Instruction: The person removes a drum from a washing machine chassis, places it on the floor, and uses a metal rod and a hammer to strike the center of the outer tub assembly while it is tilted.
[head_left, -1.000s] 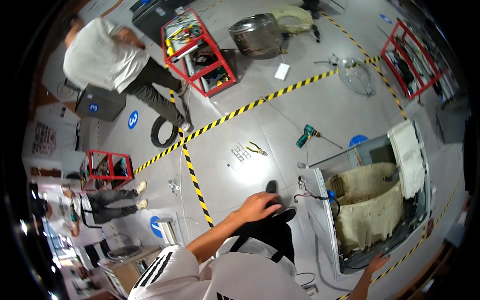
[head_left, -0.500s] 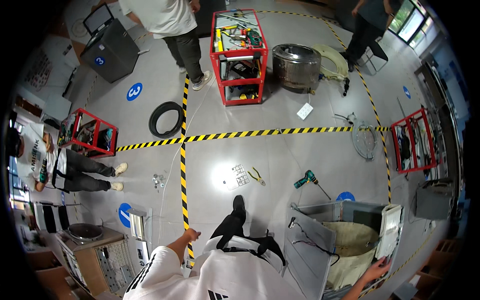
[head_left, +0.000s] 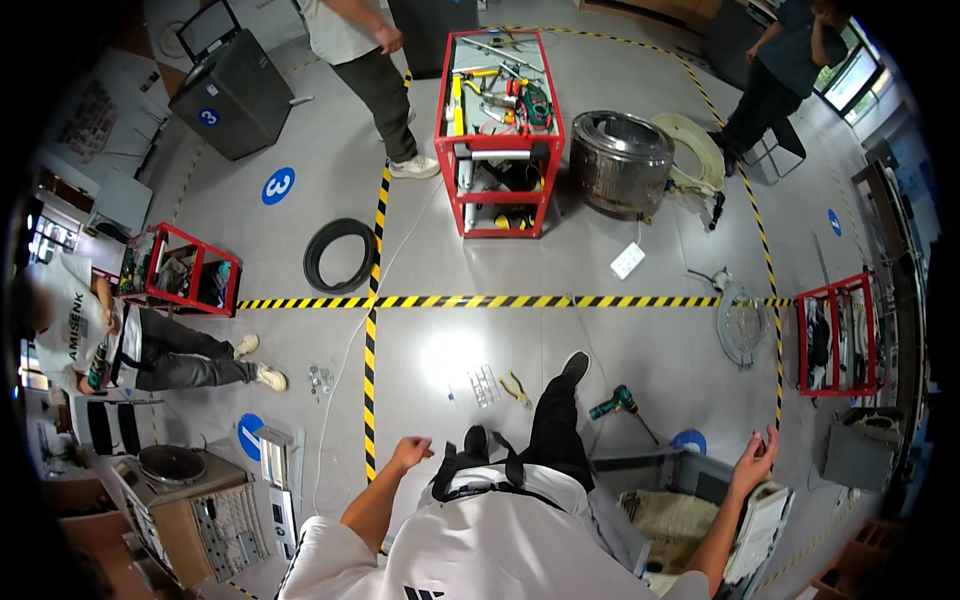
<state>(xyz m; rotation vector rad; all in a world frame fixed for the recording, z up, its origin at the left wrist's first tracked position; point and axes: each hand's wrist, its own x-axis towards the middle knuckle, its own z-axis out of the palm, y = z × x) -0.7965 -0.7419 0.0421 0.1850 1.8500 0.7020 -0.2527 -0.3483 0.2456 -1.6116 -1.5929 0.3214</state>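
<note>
My left hand (head_left: 414, 450) hangs beside my waist, open and holding nothing. My right hand (head_left: 755, 460) is raised out to my right, fingers apart and empty, above a dismantled washer housing (head_left: 690, 462) with a stained cream tub (head_left: 662, 522) inside. On the floor just ahead of my feet lie yellow-handled pliers (head_left: 517, 390), a small grid-like part (head_left: 483, 386) and a green-black drill (head_left: 610, 405) with a long bit.
A red tool cart (head_left: 500, 140), steel drum (head_left: 620, 165) and cream ring (head_left: 690, 135) are ahead. Co-workers (head_left: 370, 90) (head_left: 775, 75) (head_left: 140, 350) stand around. A black rubber ring (head_left: 338, 255), side carts (head_left: 838, 335) (head_left: 195, 270), cable (head_left: 350, 340) and appliance (head_left: 190, 510) occupy the floor.
My view has swung upright and I have stepped forward past the housing, one leg now further ahead. My right hand has left the housing's edge and risen.
</note>
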